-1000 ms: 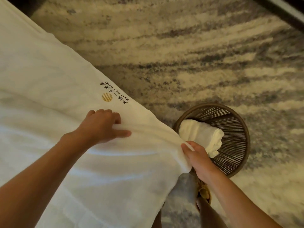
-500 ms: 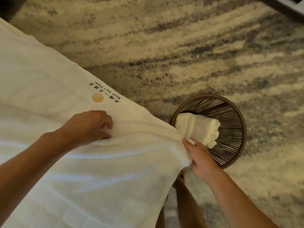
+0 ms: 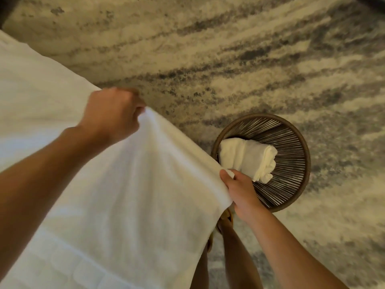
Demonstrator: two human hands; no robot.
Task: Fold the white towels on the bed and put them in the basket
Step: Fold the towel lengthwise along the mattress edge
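Note:
A large white towel [image 3: 125, 195] is spread out in front of me, lifted along its far edge. My left hand [image 3: 113, 112] grips that edge in a fist at the upper left. My right hand [image 3: 239, 190] pinches the towel's right corner, just over the near rim of the round brown woven basket [image 3: 300, 140]. Inside the basket lies one rolled white towel [image 3: 248, 158]. The white bed [image 3: 31, 80] lies under and behind the held towel at the left.
A beige and grey streaked carpet [image 3: 229, 59] covers the floor beyond the bed and around the basket. My legs and a sandalled foot [image 3: 226, 222] stand between the bed and the basket.
My left hand has closed on the towel's far edge and lifted it up and to the right, hiding the printed gold logo. My right hand keeps its hold on the corner.

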